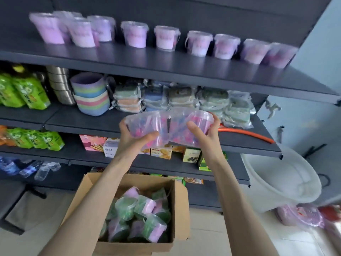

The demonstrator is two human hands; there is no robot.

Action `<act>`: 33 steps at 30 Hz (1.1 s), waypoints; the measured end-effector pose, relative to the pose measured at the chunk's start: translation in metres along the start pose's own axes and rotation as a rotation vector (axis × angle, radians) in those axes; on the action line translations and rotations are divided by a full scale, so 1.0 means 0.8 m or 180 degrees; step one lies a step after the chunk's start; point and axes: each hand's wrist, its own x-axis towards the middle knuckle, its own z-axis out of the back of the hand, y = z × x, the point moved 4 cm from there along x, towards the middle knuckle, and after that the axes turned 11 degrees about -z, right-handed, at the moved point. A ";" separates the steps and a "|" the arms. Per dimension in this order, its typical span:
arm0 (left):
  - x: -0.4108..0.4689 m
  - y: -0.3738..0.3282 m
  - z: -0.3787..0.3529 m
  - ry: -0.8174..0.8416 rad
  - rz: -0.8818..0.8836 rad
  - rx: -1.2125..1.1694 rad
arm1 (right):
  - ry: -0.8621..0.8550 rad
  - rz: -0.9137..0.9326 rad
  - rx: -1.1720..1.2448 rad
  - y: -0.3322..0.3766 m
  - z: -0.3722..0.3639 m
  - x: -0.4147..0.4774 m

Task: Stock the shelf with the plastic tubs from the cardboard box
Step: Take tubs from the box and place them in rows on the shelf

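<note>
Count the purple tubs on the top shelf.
10 tubs: four bunched at the left end of the shelf, six in a row rightward. More may hide behind.

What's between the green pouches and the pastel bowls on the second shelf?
A stack of steel containers, in the head view, between the green pouches and pastel bowls.

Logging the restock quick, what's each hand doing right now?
Left hand: grips the left wrapped tub.
Right hand: grips the right wrapped tub.

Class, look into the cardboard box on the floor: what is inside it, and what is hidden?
The cardboard box holds wrapped plastic tubs, green and lilac, piled loosely. Lower layers and the box bottom are covered.
</note>
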 end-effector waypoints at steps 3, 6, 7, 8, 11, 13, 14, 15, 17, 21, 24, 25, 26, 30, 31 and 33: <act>0.056 -0.039 -0.002 -0.0071 -0.0410 0.0106 | 0.0025 0.0155 0.0031 0.050 -0.003 0.036; 0.117 -0.073 0.005 -0.0177 -0.0801 0.0305 | -0.0200 0.0571 0.0082 0.097 -0.012 0.075; 0.139 -0.083 0.008 -0.0183 -0.0908 0.0333 | -0.0311 0.0685 0.0088 0.110 -0.016 0.089; 0.160 -0.092 0.009 -0.0174 -0.1015 0.0323 | -0.0423 0.0772 0.0047 0.122 -0.021 0.103; 0.221 -0.114 0.012 -0.0114 -0.1332 0.0454 | -0.0805 0.1005 -0.0380 0.150 -0.037 0.150; 0.257 -0.121 0.015 -0.0050 -0.1479 0.0580 | -0.0976 0.1168 -0.0668 0.160 -0.051 0.183; 0.274 -0.123 0.018 -0.0003 -0.1481 0.0636 | -0.1040 0.1201 -0.0799 0.162 -0.059 0.200; 0.289 -0.122 0.020 0.0035 -0.1477 0.0723 | -0.1091 0.1193 -0.0921 0.163 -0.065 0.216; 0.317 -0.115 0.029 0.0087 -0.1485 0.0964 | -0.1127 0.1125 -0.1116 0.159 -0.077 0.246; 0.360 -0.100 0.054 0.0377 -0.1365 0.1105 | -0.0876 0.1139 -0.1581 0.152 -0.099 0.287; 0.378 -0.089 0.075 0.0431 -0.1231 0.1448 | -0.0820 0.1193 -0.2021 0.149 -0.103 0.302; 0.379 -0.089 0.080 0.0308 -0.1335 0.1702 | -0.0868 0.1200 -0.2281 0.149 -0.102 0.307; 0.377 -0.093 0.079 0.0142 -0.1551 0.2055 | -0.0948 0.1195 -0.2577 0.150 -0.101 0.311; 0.359 -0.112 0.037 -0.0052 -0.2711 0.3427 | -0.1325 0.1348 -0.2935 0.159 -0.103 0.321; 0.359 -0.112 0.026 -0.0021 -0.2749 0.3654 | -0.1335 0.1381 -0.2896 0.161 -0.105 0.324; 0.367 -0.113 0.020 -0.0124 -0.2688 0.3911 | -0.1145 0.1364 -0.2657 0.163 -0.107 0.332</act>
